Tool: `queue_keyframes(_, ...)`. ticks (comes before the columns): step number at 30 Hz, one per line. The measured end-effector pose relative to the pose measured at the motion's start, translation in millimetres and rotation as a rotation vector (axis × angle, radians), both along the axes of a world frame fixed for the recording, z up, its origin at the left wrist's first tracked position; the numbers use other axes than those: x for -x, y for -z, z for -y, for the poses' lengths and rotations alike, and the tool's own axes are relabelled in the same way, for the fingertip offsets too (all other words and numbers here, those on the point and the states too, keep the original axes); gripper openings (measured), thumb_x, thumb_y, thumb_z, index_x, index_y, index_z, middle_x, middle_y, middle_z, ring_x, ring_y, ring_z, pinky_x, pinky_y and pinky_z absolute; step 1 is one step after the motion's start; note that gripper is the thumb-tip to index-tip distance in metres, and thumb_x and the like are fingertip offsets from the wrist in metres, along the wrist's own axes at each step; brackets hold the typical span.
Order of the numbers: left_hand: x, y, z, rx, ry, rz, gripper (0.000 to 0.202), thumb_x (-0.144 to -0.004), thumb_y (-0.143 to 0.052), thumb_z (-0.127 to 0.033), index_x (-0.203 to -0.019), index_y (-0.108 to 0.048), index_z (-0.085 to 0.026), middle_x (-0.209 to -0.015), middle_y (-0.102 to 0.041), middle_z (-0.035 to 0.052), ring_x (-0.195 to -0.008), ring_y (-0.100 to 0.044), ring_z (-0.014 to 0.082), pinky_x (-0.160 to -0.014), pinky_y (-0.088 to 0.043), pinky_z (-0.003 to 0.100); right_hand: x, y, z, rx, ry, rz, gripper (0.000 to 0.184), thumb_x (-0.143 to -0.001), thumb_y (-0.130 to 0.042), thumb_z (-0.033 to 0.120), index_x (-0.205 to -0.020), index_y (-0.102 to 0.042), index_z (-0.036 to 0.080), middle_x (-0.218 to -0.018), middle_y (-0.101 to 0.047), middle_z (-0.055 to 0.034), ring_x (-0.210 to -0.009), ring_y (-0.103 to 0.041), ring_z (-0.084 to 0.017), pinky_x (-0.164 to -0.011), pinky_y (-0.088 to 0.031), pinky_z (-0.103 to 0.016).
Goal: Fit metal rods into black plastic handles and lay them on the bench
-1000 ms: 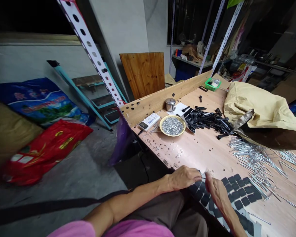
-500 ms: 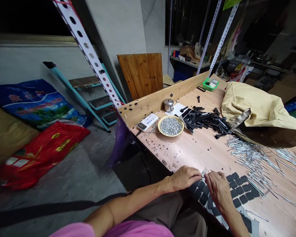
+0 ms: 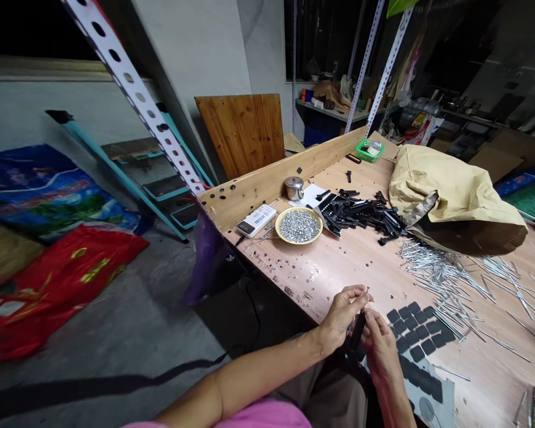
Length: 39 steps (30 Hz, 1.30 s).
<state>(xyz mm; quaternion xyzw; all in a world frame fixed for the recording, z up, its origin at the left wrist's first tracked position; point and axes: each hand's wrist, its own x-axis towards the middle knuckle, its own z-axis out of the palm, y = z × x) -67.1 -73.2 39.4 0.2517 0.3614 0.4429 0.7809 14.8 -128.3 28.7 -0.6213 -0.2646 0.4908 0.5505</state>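
Note:
My left hand [image 3: 344, 315] is closed in a pinch above the table's near edge. The tip of a thin metal rod [image 3: 368, 290] pokes up at its fingertips. Below, a long black plastic piece [image 3: 357, 333] stands tilted between my two hands, partly hidden by the fingers. My right hand [image 3: 380, 342] is closed, with thumb and fingertips against the upper end of that black piece. Beside my right hand, rows of black rounded-square pads [image 3: 417, 330] lie on a grey backing sheet [image 3: 443, 395].
A yellow bowl [image 3: 298, 226] of small metal nuts stands by a white device [image 3: 256, 221] and a lidded metal cup [image 3: 294, 188]. Behind are piled black plastic parts [image 3: 361, 213], a brown paper sack [image 3: 459, 184] and scattered metal rods [image 3: 446, 279]. A wooden board [image 3: 285, 169] edges the table.
Both hands have tilted upright and drawn together. The black piece now shows between them, and the rod tip points upward. The view has shifted slightly to the right.

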Motion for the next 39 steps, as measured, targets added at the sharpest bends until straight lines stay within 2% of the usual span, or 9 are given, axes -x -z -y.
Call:
queue_keyframes(5, -12, 6.9, 9, -0.111, -0.074, -0.156, 0.036, -0.060, -0.074, -0.047, -0.067, -0.066, -0.013, -0.110, -0.054, 0.0112, -0.093, -0.055, 0.0192, -0.074, -0.045, 0.025, -16, -0.2, 11, 0.097, 0.003, 0.042, 0.038, -0.063, -0.069, 0.055, -0.079, -0.066, 0.020, -0.058, -0.062, 0.0016, -0.046, -0.054, -0.014, -0.041, -0.043, -0.024)
queue_keyframes(10, -33, 11.5, 13, -0.112, -0.054, -0.056, 0.040, -0.054, -0.077, -0.049, -0.066, -0.065, -0.013, -0.098, -0.056, 0.0089, -0.090, -0.055, 0.0176, -0.079, -0.043, 0.026, -35, -1.7, 24, -0.098, -0.003, 0.634, 0.038, -0.077, -0.054, 0.055, -0.084, -0.068, 0.021, -0.082, -0.069, -0.0063, -0.074, -0.062, -0.021, -0.060, -0.049, -0.029)
queue_keyframes(14, -49, 17.9, 17, 0.009, 0.139, 0.020, 0.047, -0.051, -0.077, -0.052, -0.072, -0.065, -0.012, -0.083, -0.060, 0.0046, -0.079, -0.054, 0.0129, -0.077, -0.042, 0.024, -58, 4.5, 33, -0.238, -0.011, 1.184, 0.033, -0.087, -0.043, 0.047, -0.083, -0.063, 0.022, -0.076, -0.064, -0.0058, -0.069, -0.059, -0.018, -0.063, -0.045, -0.029)
queue_keyframes(18, -55, 26.6, 20, 0.081, 0.326, -0.082, 0.052, -0.060, -0.076, -0.043, -0.100, -0.063, -0.014, -0.089, -0.056, 0.0029, -0.071, -0.054, 0.0091, -0.065, -0.044, 0.021, -105, 12.3, 34, -0.231, 0.024, 1.604, 0.036, -0.093, -0.031, 0.043, -0.080, -0.058, 0.023, -0.071, -0.058, -0.0048, -0.067, -0.055, -0.018, -0.056, -0.040, -0.027)
queue_keyframes(22, -45, 33.5, 18, -0.068, 0.267, -0.242, 0.060, -0.074, -0.063, -0.040, -0.127, -0.045, -0.019, -0.095, -0.051, 0.0022, -0.053, -0.049, 0.0043, -0.047, -0.040, 0.019, -161, 17.6, 25, -0.189, -0.044, 1.869, 0.037, -0.095, -0.026, 0.036, -0.073, -0.053, 0.023, -0.066, -0.054, -0.0036, -0.063, -0.051, -0.018, -0.048, -0.035, -0.026)
queue_keyframes(30, 2, 66.3, -3, -0.508, -0.170, -0.590, 0.049, -0.084, -0.047, -0.036, -0.129, -0.040, -0.017, -0.076, -0.048, -0.0030, -0.054, -0.046, 0.0065, -0.053, -0.039, 0.019, -174, 45.5, 25, -0.394, -0.426, 1.970, 0.032, -0.091, -0.027, 0.010, -0.076, -0.054, 0.020, -0.074, -0.057, -0.0051, -0.065, -0.052, -0.015, -0.046, -0.037, -0.022)
queue_keyframes(32, 7, 76.5, -6, -0.545, -0.201, -0.643, 0.048, -0.085, -0.045, -0.035, -0.128, -0.040, -0.017, -0.075, -0.048, -0.0030, -0.054, -0.047, 0.0071, -0.054, -0.040, 0.020, -172, 47.3, 25, -0.435, -0.510, 1.961, 0.033, -0.090, -0.026, 0.008, -0.077, -0.054, 0.020, -0.073, -0.056, -0.0049, -0.063, -0.051, -0.014, -0.046, -0.037, -0.021)
queue_keyframes(35, 7, 87.5, -5, -0.545, -0.198, -0.696, 0.047, -0.085, -0.045, -0.035, -0.127, -0.041, -0.017, -0.076, -0.049, -0.0026, -0.054, -0.049, 0.0071, -0.056, -0.041, 0.020, -177, 43.9, 20, -0.303, -0.406, 1.990, 0.032, -0.091, -0.027, 0.011, -0.072, -0.052, 0.019, -0.066, -0.052, -0.0042, -0.055, -0.046, -0.014, -0.039, -0.032, -0.020)
queue_keyframes(39, 2, 93.8, -5, -0.537, -0.170, -0.721, 0.048, -0.084, -0.046, -0.033, -0.128, -0.040, -0.016, -0.077, -0.049, -0.0026, -0.053, -0.048, 0.0064, -0.058, -0.042, 0.021, -184, 41.8, 16, -0.386, -0.599, 1.956, 0.029, -0.089, -0.030, 0.008, -0.078, -0.054, 0.019, -0.073, -0.056, -0.0047, -0.066, -0.053, -0.014, -0.046, -0.039, -0.020)
